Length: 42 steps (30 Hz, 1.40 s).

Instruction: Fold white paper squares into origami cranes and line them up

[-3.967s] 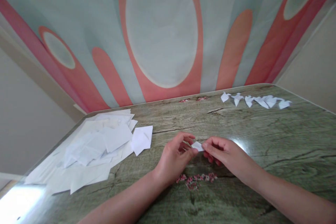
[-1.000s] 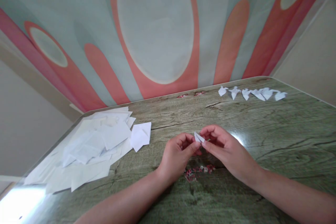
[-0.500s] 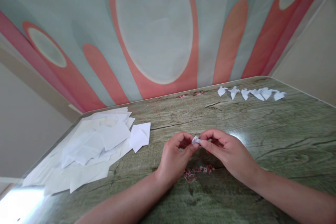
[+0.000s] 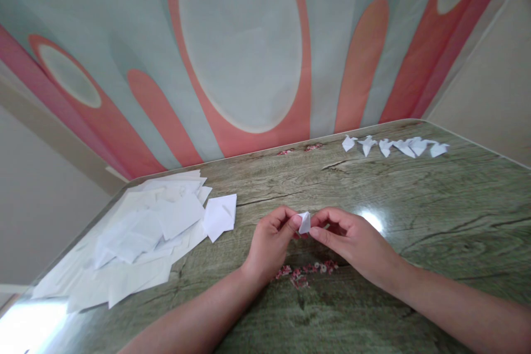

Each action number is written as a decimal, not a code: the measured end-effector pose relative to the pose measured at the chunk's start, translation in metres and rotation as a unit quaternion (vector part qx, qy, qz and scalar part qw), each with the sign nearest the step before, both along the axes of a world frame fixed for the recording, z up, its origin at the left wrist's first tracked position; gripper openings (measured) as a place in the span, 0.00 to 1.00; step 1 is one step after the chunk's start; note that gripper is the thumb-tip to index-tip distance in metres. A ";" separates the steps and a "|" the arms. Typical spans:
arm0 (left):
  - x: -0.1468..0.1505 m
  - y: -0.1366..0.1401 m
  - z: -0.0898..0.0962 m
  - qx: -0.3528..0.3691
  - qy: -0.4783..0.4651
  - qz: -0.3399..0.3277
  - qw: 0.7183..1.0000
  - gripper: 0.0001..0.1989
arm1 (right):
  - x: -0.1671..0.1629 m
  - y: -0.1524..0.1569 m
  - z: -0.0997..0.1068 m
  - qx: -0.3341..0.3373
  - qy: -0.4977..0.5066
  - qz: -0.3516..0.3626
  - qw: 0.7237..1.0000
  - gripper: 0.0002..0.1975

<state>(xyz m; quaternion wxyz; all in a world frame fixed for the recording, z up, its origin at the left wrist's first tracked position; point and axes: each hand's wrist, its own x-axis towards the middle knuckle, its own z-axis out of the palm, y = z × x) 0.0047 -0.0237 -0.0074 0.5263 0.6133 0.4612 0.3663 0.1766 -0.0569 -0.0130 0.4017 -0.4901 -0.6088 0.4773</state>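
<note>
A small folded piece of white paper is held above the table, in front of me. My left hand pinches its left side between thumb and index finger. At its right edge are the thumb and fingertips of my right hand, closed on the paper's border. More of the paper's face shows as a pointed, creased shape. The other fingers of both hands are curled and partly hidden behind.
Loose white paper sheets lie piled on the left of the wood-patterned table. A folded square of paper rests beside the pile. Several folded paper birds stand in a row at the back right, near the patterned curtain.
The paper has turned between my fingers and shows a larger face. My right fingertips have shifted to its right edge, while my left hand has moved slightly left.
</note>
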 end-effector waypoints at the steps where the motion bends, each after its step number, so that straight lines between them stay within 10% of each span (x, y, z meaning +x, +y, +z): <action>1: 0.000 0.001 -0.001 -0.006 -0.002 0.005 1.000 0.10 | 0.000 -0.001 0.000 -0.001 0.001 0.005 1.000 0.06; 9: 0.003 0.000 -0.006 -0.076 -0.058 -0.013 0.995 0.11 | -0.002 0.000 -0.003 -0.023 0.069 0.035 0.997 0.06; 18: 0.002 -0.004 -0.008 0.081 0.013 0.011 0.997 0.04 | 0.000 0.005 -0.010 -0.092 0.095 0.045 0.990 0.11; 32: -0.001 -0.006 0.005 0.113 0.141 -0.040 0.983 0.08 | -0.003 0.001 -0.007 -0.079 -0.005 -0.037 0.996 0.06; 42: 0.002 -0.009 -0.008 0.062 0.030 -0.008 0.998 0.06 | -0.003 0.004 -0.006 -0.188 0.203 0.040 0.960 0.07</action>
